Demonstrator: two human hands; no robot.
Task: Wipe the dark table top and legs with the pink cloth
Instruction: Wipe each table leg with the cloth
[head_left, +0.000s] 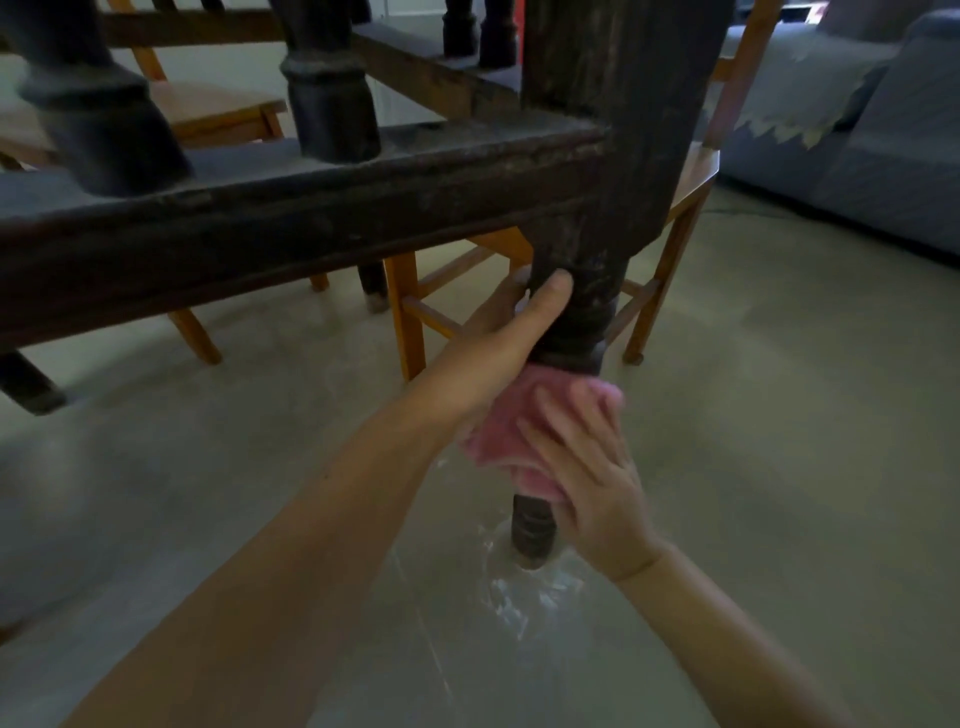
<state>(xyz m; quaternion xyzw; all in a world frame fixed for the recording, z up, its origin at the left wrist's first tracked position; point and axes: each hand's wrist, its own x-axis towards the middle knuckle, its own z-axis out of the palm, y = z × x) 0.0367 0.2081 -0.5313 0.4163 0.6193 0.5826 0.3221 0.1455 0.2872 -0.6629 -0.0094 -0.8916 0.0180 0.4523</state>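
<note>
Dark, worn wood fills the upper part of the view — a low rail (291, 208) of the table joins a thick turned table leg (587, 291) that runs down to the pale floor (779, 467). Both bare forearms reach forward from the bottom of the view toward this leg.

The left hand (498, 338) grips the leg just below the rail joint, its thumb (550, 301) lying flat up the near face and the remaining fingers curled out of sight behind the wood. Directly beneath that hand, touching its heel, the pink cloth (506, 441) is bunched around the narrower part of the leg. The right hand (587, 478) presses on the cloth from the right side, fingers spread and laid over the fabric, clasping it against the leg. The hand is blurred, so the exact finger hold is hard to make out.

Below the right hand the bottom of the leg shows bare, dark and ringed, standing on the floor, where pale whitish streaks (519, 587) spread around its foot.

Beyond the left hand, behind the leg, stand orange-brown wooden chairs (410, 312). Far off to the right of the right hand sits a grey-blue sofa (883, 156) with a light cover (789, 104) draped over its seat.
</note>
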